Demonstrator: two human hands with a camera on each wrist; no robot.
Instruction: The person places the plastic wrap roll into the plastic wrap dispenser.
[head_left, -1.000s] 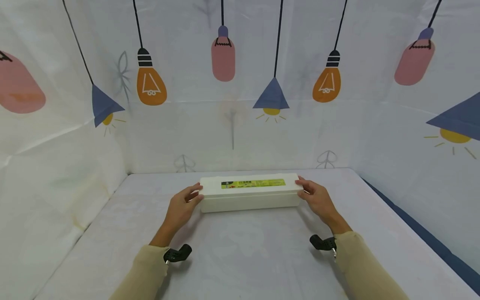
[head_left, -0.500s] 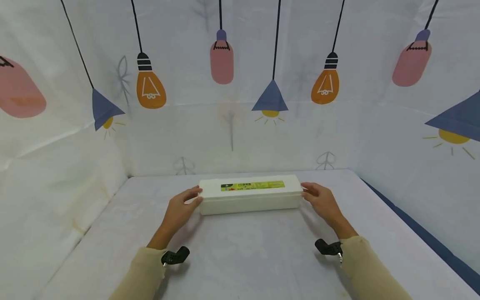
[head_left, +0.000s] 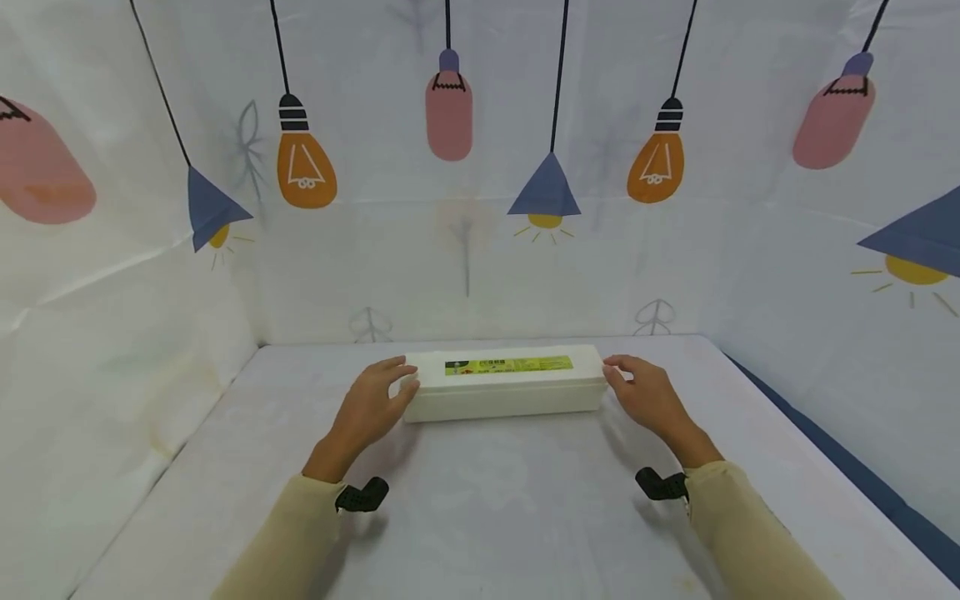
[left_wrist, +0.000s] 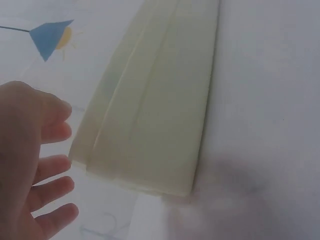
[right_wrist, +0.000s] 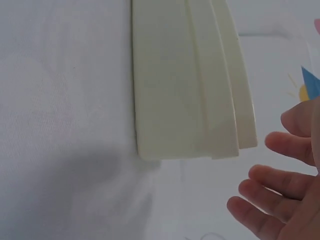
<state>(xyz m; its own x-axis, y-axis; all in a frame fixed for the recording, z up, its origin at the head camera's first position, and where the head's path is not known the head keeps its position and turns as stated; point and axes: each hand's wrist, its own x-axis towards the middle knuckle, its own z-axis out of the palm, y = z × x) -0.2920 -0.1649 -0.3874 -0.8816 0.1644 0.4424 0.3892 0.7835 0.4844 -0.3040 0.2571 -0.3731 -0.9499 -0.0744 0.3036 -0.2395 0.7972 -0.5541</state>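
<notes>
A long white lidded box lies crosswise toward the back of the table, a yellow-green label on its top. My left hand is at its left end, overlapping the corner in the head view. In the left wrist view the bent, spread fingers of that hand stand beside the box end and grip nothing. At the other end is my right hand, its fingertips right by the lid's corner. The right wrist view shows those loosely bent fingers next to the box end, a gap between most of them and it.
A white cloth covers the table. White hanging sheets with printed lamps and bulbs enclose the back and both sides. A dark blue strip runs along the right edge. Each wrist wears a black camera mount.
A second ago both hands had their fingers on the box ends. The right hand has drawn slightly outward to the right, and the left has loosened its fingers. The box keeps its place.
</notes>
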